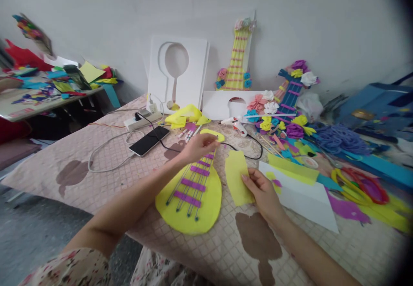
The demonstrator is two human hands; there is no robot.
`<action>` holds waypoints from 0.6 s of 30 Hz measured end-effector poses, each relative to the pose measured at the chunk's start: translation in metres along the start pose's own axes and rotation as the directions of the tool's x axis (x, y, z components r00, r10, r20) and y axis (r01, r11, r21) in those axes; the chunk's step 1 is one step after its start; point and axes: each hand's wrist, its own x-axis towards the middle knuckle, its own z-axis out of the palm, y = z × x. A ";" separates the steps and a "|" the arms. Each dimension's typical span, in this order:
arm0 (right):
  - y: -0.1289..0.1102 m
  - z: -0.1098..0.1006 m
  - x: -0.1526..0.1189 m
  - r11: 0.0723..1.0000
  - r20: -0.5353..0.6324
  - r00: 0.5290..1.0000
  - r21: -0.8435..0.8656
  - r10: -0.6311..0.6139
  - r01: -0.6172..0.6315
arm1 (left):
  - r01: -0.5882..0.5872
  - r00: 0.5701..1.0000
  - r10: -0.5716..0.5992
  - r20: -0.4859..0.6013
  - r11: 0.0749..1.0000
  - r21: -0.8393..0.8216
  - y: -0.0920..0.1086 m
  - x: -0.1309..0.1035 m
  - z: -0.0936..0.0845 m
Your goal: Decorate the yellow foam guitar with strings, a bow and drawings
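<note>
A yellow craft guitar (209, 200) lies flat on the table, with purple strips across it and thin dark strings ending in small dots. My left hand (200, 145) is over its neck, below the yellow head end. Its fingers are drawn together in a pinch, and whatever they hold is hidden or too small to tell. To the right of the guitar, my right hand (263, 191) grips a piece of yellow crepe paper (235, 176) by its right edge, between thumb and fingers. The paper is close to the tabletop.
A glue gun (239, 127) with a black cord sits behind the guitar. Left are a phone (149, 141) and a power strip (142, 120) with cables. Scissors (350, 182), white paper (298, 200) and blue yarn (340, 138) lie right. A white cutout board (177, 70) leans on the wall.
</note>
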 end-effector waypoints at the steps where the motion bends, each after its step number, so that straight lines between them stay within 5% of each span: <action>1: 0.000 0.000 0.000 1.000 0.005 1.000 0.001 -0.006 0.006 | 0.000 0.994 0.011 0.105 0.995 -0.100 0.007 -0.006 0.012; 4: 0.000 0.000 0.000 1.000 0.047 0.999 -0.019 -0.008 0.009 | 0.018 0.973 0.031 0.230 0.979 -0.204 0.019 -0.021 0.036; 7: 0.004 -0.003 0.003 0.998 0.080 0.997 -0.059 0.007 -0.002 | -0.016 0.982 0.037 0.187 0.994 -0.113 0.013 -0.020 0.035; 13: 0.006 -0.008 0.002 0.959 0.086 0.996 -0.277 -0.038 0.061 | 0.086 0.989 -0.051 -0.136 0.961 0.261 -0.038 0.024 -0.026; 18: -0.002 -0.007 -0.004 0.936 0.079 0.996 -0.345 -0.048 0.073 | 0.153 0.981 -0.114 -0.155 0.952 0.265 -0.079 0.057 -0.059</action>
